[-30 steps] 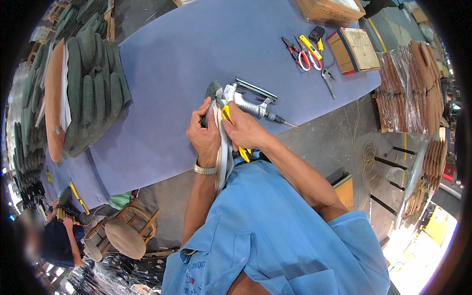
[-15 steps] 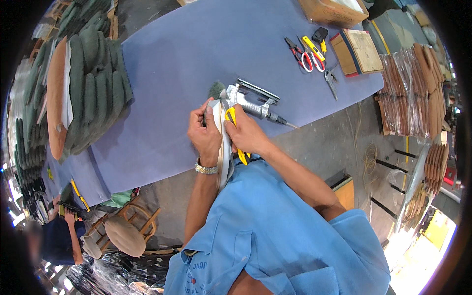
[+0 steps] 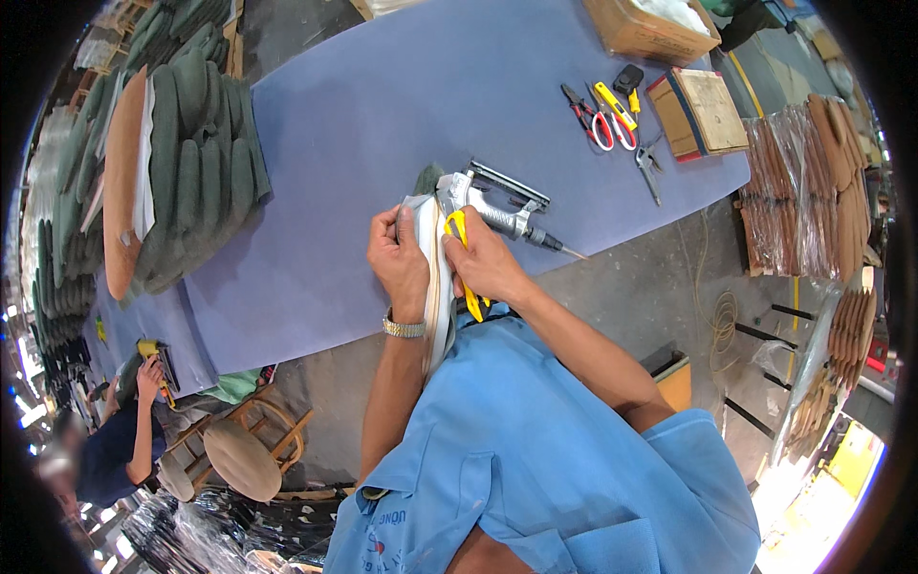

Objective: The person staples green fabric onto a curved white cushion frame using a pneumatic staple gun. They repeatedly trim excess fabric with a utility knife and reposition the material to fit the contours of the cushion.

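A padded seat panel [image 3: 433, 277] stands on edge against my front, its pale rim and wooden layer facing up and green fabric showing at its far end. My left hand [image 3: 399, 258] pinches the fabric at the upper rim, thumb on top. In my right hand [image 3: 485, 256] are yellow-handled pliers [image 3: 458, 226], their handle ends sticking out below the palm. The jaws lie close to the panel's rim, partly hidden by my fingers. Just beyond my right hand, a silver staple gun [image 3: 497, 206] rests on the blue table [image 3: 335, 124].
Green padded panels [image 3: 206, 143] are stacked at the left. Scissors [image 3: 602, 129], a yellow cutter [image 3: 615, 105] and an air blow gun [image 3: 648, 172] lie at the right, near a small box [image 3: 703, 110] and a carton [image 3: 650, 33]. A co-worker [image 3: 120, 450] is at lower left.
The view has shifted slightly, moving the table things a little rightward. My hands keep nearly the same hold on the panel and pliers. The co-worker's hand has moved up to a yellow-and-black tool.
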`<state>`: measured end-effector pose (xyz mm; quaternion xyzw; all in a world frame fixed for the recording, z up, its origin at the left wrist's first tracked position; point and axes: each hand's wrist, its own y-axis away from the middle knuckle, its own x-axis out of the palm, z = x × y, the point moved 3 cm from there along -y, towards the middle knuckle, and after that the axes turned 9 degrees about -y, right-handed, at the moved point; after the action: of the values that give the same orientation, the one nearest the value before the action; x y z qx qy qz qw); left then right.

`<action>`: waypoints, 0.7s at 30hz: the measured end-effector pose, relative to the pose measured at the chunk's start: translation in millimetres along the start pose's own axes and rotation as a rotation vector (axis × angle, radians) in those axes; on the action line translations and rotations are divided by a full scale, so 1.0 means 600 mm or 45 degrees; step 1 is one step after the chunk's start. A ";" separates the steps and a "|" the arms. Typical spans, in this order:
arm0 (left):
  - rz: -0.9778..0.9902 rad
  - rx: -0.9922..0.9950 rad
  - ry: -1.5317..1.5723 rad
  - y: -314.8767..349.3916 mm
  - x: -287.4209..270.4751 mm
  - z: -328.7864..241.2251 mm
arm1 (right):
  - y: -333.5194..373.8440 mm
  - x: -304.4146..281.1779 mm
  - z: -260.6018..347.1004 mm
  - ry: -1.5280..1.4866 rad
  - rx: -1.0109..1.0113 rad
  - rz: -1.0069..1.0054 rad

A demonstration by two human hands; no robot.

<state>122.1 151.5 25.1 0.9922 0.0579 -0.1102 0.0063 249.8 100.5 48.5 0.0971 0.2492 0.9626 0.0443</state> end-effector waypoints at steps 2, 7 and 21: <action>-0.031 0.035 -0.033 -0.005 -0.002 0.007 | -0.001 0.000 0.003 0.042 -0.006 0.012; 0.017 0.128 -0.103 0.004 -0.005 0.000 | -0.007 -0.002 0.007 0.116 -0.042 0.049; 0.047 0.220 -0.137 0.013 0.004 -0.003 | -0.001 -0.015 0.021 0.199 -0.005 0.145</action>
<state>125.7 144.2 26.3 0.9826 0.0293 -0.1679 -0.0739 261.4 105.9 57.8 0.0356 0.2439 0.9687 -0.0297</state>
